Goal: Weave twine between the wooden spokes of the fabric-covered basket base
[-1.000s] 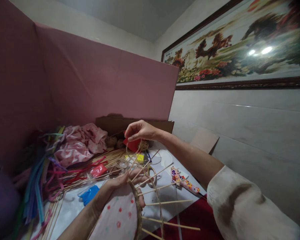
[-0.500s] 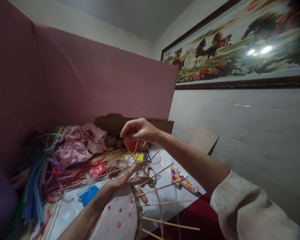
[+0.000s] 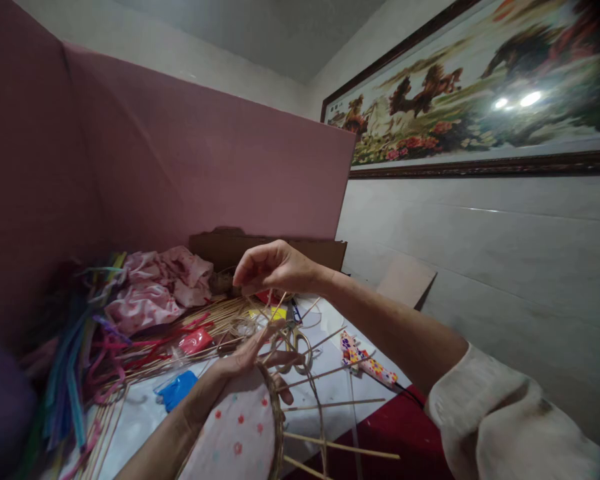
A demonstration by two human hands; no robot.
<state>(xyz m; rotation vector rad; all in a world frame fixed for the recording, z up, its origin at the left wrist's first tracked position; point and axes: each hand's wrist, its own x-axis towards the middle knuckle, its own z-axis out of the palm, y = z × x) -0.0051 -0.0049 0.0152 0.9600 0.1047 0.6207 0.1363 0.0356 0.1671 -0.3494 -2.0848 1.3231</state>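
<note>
My left hand [image 3: 254, 352] is wrapped round the edge of a round basket base [image 3: 237, 427], its fingers reaching under the rim among the sticks. Pale cloth with red and orange dots covers the base, and a braided cord borders it. Thin wooden sticks [image 3: 343, 440] fan out from that border, with twine [image 3: 322, 417] running across them. Above the base, my right hand [image 3: 277, 267] is raised with its fingers pinched on a strand of the twine, which slopes down toward the left hand. Its fingertips are partly hidden.
Behind the left hand lie gold-handled scissors [image 3: 300, 350]. A flower-patterned glue gun [image 3: 367, 363] with a black cable rests to the right. At left are a blue packet [image 3: 177, 390], a red packet [image 3: 195, 340], pipe cleaners [image 3: 70, 380], loose sticks and crumpled pink cloth [image 3: 150, 293].
My right hand has shifted slightly left, drawing the twine with it. My left hand and the basket base have stayed almost where they were.
</note>
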